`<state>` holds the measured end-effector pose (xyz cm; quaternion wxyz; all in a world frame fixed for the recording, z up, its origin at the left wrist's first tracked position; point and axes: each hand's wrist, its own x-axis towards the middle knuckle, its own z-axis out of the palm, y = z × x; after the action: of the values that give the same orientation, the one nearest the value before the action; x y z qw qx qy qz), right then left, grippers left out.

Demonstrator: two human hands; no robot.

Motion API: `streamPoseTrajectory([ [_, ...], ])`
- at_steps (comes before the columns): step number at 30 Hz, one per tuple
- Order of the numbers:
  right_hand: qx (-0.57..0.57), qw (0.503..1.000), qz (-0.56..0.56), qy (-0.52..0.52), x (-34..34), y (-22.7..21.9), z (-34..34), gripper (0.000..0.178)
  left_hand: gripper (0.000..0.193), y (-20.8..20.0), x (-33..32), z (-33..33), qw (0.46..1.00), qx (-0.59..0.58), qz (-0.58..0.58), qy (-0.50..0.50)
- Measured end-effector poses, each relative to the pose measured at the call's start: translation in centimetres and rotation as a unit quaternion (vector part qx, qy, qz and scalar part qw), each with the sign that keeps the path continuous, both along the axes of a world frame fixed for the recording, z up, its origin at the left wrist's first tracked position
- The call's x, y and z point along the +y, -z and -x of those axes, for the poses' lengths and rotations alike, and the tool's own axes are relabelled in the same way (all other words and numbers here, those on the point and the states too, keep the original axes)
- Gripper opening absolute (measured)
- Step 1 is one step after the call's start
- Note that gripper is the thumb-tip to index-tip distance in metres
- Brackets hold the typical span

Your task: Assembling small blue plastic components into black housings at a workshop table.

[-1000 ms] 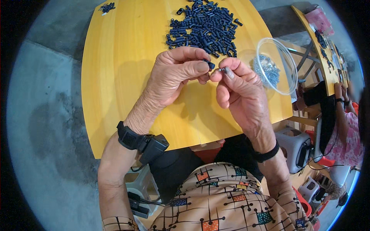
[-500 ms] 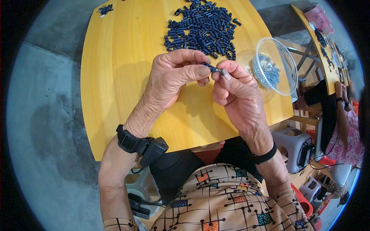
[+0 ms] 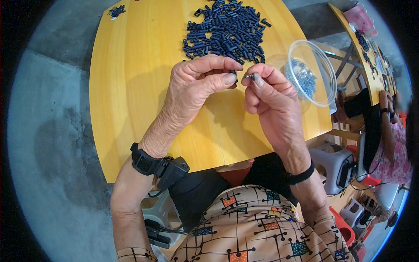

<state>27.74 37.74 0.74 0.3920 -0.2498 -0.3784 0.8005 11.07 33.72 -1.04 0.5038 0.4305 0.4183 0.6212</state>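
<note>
My left hand (image 3: 196, 85) pinches a small black plastic sleeve (image 3: 234, 75) between thumb and fingers, most of it hidden by them. Beside it, a little to the right, my right hand (image 3: 273, 91) grips a small silver screw (image 3: 249, 76) by thumb and forefinger, its end pointing left toward the sleeve. A narrow gap parts the two pieces. Just beyond both hands lies a heap of black plastic sleeves (image 3: 227, 32) on the yellow table (image 3: 135, 83). To the right of my right hand, a round clear tub (image 3: 328, 98) holds many small silver screws (image 3: 302, 78).
A small cluster of dark pieces (image 3: 117, 11) lies at the table's far left corner. On the right, another person (image 3: 388, 144) sits at a second table (image 3: 374, 89), which bears dark parts and a pink container (image 3: 360, 20). A grey stool (image 3: 328, 168) stands between.
My hands have drawn slightly apart. The screw, which touched the black sleeve before, is now separate in my right hand, and the sleeve has turned more upright in my left.
</note>
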Motion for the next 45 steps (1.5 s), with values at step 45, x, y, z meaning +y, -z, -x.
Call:
streamPoseTrajectory([
  [45, -0.175, 0.977, -0.121, 0.03, 1.0, 0.4, -0.8, 0.012, 0.031, 0.1, -0.1, -0.5, 0.991, 0.13, -0.028, -0.025],
])
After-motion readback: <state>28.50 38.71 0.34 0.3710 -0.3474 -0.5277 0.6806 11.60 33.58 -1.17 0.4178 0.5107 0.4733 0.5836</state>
